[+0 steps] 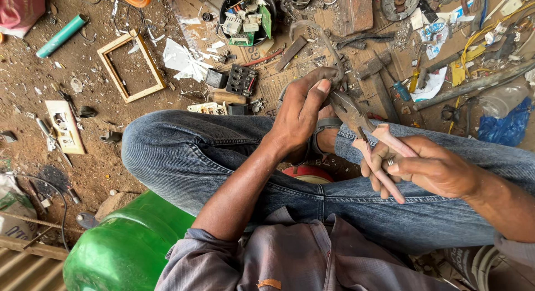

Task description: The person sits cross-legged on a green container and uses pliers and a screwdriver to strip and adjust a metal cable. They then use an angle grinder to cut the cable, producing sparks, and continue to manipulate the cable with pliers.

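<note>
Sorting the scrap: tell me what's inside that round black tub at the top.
The black tub holds green circuit boards and white plastic parts, piled loosely. Whatever lies beneath that top layer is covered, and the frame cuts off the tub's upper rim.

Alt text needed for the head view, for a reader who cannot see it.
Seen from above, a seated person in jeans grips pliers by their pink handles in the right hand, while the left hand holds a grey cable at the pliers' tip, over scrap-strewn ground.
</note>
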